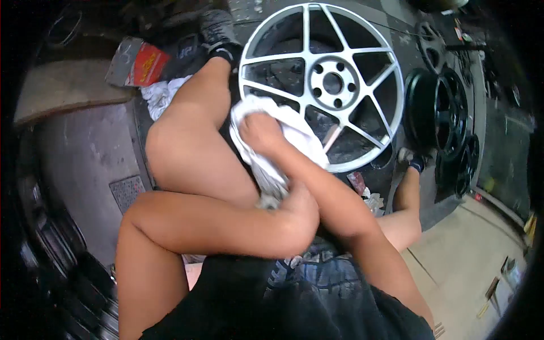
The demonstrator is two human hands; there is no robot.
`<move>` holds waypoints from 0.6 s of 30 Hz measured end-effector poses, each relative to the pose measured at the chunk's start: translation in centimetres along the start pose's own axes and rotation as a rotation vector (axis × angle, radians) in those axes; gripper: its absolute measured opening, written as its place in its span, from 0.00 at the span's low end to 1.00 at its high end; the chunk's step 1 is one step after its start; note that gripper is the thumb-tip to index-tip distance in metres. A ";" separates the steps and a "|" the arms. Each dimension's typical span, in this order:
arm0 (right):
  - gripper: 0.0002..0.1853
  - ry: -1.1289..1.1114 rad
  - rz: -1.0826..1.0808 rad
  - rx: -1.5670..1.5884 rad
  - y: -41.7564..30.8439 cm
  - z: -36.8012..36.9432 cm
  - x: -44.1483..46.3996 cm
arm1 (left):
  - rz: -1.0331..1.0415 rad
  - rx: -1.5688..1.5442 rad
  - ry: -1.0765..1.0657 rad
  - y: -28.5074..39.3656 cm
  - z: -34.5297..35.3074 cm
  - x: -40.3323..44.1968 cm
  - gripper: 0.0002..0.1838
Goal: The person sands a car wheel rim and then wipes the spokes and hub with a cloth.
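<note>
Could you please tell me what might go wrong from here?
The white cloth in the right hand lies over part of the silver wheel; any trapped grit might scratch it. The right forearm crosses close to the left hand, so they could hinder each other. The dark wheel sits near the silver rim and might get knocked.

blurred left hand, grip unclear

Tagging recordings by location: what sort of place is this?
Probably a wheel repair or refinishing workshop: a bare silver wheel rim lies on the floor in front of the person, dark rims stand to the right, and a white cloth covers part of the silver one.
</note>
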State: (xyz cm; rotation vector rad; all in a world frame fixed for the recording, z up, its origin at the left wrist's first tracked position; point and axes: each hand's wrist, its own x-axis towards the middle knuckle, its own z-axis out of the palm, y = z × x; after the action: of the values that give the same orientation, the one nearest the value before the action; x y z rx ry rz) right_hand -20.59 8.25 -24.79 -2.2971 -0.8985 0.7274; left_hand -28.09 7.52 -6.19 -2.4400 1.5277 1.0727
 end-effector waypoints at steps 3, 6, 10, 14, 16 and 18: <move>0.15 -0.003 0.095 -0.073 1.1 0.8 3.4 | -0.071 -0.153 -0.098 -3.1 -0.1 0.4 0.12; 0.15 -0.188 -0.050 -0.145 2.3 0.2 -3.4 | 0.050 -0.148 0.029 -1.3 1.8 2.1 0.12; 0.16 -0.259 0.022 -0.182 3.0 0.4 -14.1 | 0.278 -0.158 0.110 2.4 1.7 2.4 0.11; 0.17 -0.185 0.136 -0.177 3.5 -0.9 -18.7 | 0.372 -0.142 0.073 2.8 1.3 3.1 0.11; 0.17 -0.147 0.175 -0.177 4.0 -1.2 -17.8 | 0.399 -0.164 0.020 2.2 0.7 3.1 0.13; 0.17 -0.129 0.227 -0.199 4.6 -1.6 -15.0 | 0.401 -0.141 -0.042 1.8 -0.2 3.9 0.13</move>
State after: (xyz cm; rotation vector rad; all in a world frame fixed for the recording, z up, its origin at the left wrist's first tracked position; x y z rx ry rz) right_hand -27.01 -5.97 -22.57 -2.5827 -0.8061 0.9279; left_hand -28.44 3.57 -7.80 -2.2267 2.0502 1.3237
